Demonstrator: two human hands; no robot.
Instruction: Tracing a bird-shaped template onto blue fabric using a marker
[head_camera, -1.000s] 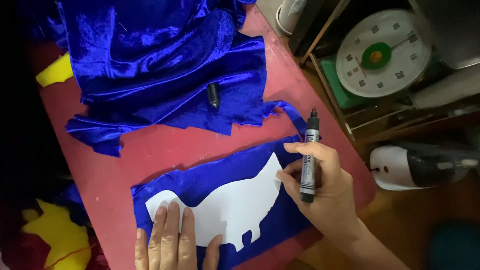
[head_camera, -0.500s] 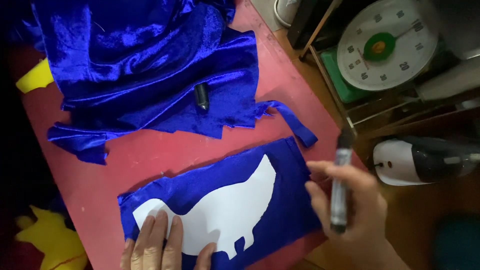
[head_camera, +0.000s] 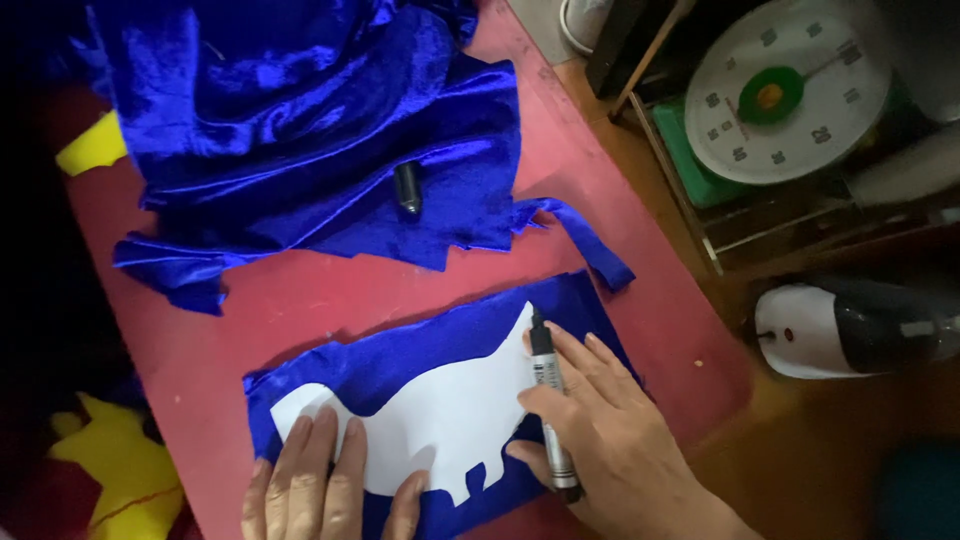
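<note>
A white paper cutout (head_camera: 445, 415) with a wavy top edge and short stubs along its bottom lies flat on a small piece of blue velvet (head_camera: 420, 350), which rests on a red table (head_camera: 300, 290). The left hand (head_camera: 320, 485) lies open and flat, fingers stretched out, pressing on the left end of the cutout near the lower edge of the view. The right hand (head_camera: 610, 440) is closed around a black marker (head_camera: 550, 400), gripping its barrel between thumb and fingers; the marker's tip points away from the person and meets the cutout's upper right edge, where paper borders velvet. Beyond the cutout, further up the table, a large heap of blue velvet (head_camera: 300, 130) lies in folds, with a ragged strip trailing off its right side toward the small piece. A black marker cap (head_camera: 407, 188) sits on that heap. Yellow fabric (head_camera: 120, 470) shows at the table's left edge, below and left of the cutout. Right of the table, well apart from the cutout, stand a round white dial scale (head_camera: 790, 90) and a white and black appliance (head_camera: 850, 325).
</note>
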